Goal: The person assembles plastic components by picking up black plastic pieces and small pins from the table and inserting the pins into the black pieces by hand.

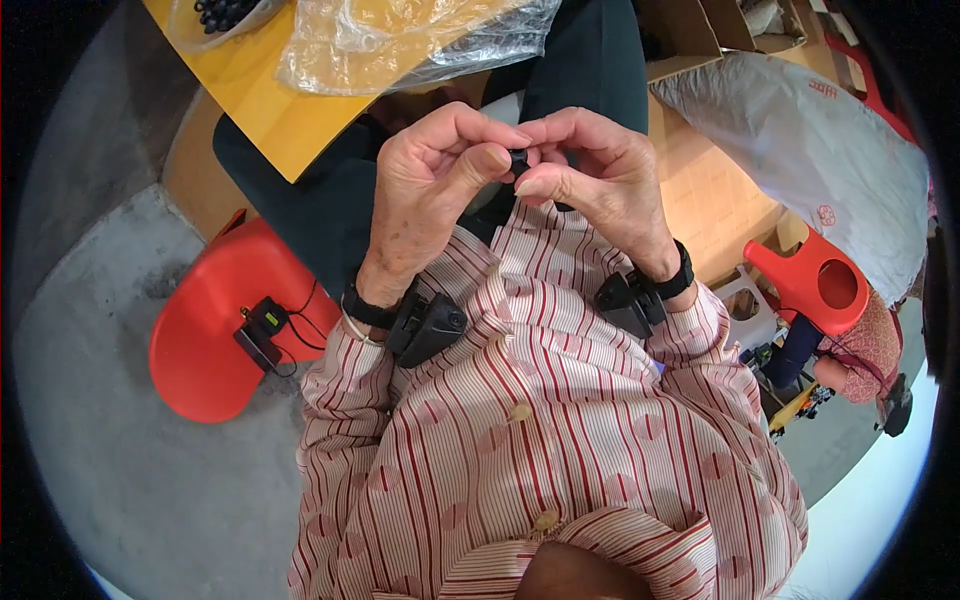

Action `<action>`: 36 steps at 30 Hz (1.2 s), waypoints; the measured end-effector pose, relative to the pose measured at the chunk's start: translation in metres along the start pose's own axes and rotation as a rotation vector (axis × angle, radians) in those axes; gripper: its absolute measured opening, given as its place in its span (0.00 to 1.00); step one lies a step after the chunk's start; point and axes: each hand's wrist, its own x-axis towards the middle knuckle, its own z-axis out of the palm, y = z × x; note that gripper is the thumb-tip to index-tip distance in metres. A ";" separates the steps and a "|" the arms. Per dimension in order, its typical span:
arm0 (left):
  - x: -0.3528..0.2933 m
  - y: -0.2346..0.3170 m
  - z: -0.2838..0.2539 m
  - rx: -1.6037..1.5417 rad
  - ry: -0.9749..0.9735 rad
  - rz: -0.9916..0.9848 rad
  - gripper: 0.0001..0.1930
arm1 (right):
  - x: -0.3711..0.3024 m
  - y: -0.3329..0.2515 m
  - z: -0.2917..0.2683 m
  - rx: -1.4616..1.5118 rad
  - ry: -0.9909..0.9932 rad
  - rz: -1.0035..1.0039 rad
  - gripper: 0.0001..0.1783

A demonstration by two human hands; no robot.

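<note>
Above my lap, both hands meet at a small black part, pinched between thumbs and fingertips. My left hand closes on it from the left, and my right hand from the right. Fingers cover most of the part, so its exact kind does not show. Each wrist wears a black strap with a black device. Beyond my hands, a clear plastic bag lies over the edge of the yellow table.
Dark round pieces fill a clear bag on the table. A red chair with a small black device stands at left. To the right are a large whitish sack, cardboard boxes, a red stool and another person.
</note>
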 end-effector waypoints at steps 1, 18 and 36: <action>0.000 0.000 0.000 0.001 0.002 0.000 0.09 | 0.000 0.002 -0.001 -0.044 -0.009 -0.032 0.17; -0.002 0.006 0.002 -0.064 0.008 0.039 0.08 | 0.008 0.005 -0.005 -0.442 -0.009 -0.305 0.19; -0.004 0.007 0.003 0.076 0.083 -0.167 0.07 | 0.006 0.000 -0.001 -0.761 0.062 -0.534 0.16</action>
